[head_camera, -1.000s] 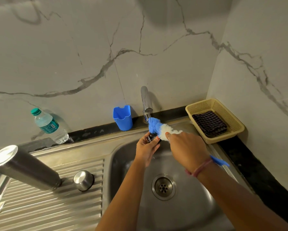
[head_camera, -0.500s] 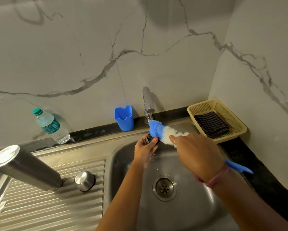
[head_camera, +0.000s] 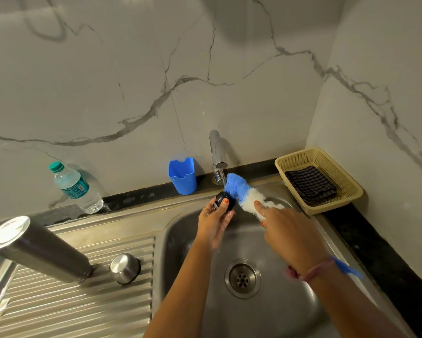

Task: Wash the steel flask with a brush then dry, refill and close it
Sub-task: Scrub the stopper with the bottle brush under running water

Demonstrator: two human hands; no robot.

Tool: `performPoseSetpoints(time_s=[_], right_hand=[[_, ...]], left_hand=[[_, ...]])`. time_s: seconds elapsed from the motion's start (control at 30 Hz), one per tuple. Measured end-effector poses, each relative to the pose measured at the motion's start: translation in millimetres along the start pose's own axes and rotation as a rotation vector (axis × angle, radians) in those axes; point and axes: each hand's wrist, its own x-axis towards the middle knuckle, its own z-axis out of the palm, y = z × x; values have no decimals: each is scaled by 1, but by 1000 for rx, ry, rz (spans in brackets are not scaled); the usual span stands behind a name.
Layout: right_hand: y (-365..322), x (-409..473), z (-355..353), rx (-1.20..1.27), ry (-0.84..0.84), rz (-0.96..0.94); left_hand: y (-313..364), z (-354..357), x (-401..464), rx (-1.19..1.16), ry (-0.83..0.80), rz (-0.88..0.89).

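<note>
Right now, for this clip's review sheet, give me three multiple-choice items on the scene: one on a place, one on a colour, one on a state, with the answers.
1. Where does the checked cloth lie?
A. In the yellow basket
B. On the draining board
C. Over the tap

2. What colour is the cup by the wall?
A. Red
B. Blue
C. White

3. What is the left hand doing?
A. Resting flat on the sink rim
B. Holding the steel flask
C. Gripping a small black stopper

Answers:
1 A, the cloth sits inside the basket at the right corner.
2 B, the cup beside the tap is blue.
3 C, its fingers curl round the stopper under the tap, while the right hand holds the brush against it; the flask stands apart on the draining board.
</note>
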Motion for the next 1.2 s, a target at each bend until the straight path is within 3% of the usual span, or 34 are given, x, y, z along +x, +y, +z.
performPoseSetpoints(time_s=[0.53, 0.8, 0.97, 1.2], right_hand=[[-1, -23, 20, 104, 74, 18], [-9, -7, 17, 18, 37, 102], [-22, -27, 14, -40, 89, 53], [-11, -10, 22, 76, 71, 62]], left_hand=[[0, 1, 1, -138, 3, 41], [-10, 9, -6, -204, -33, 35], [-6, 4, 2, -250, 14, 20], [-2, 6, 10, -307, 2, 52]])
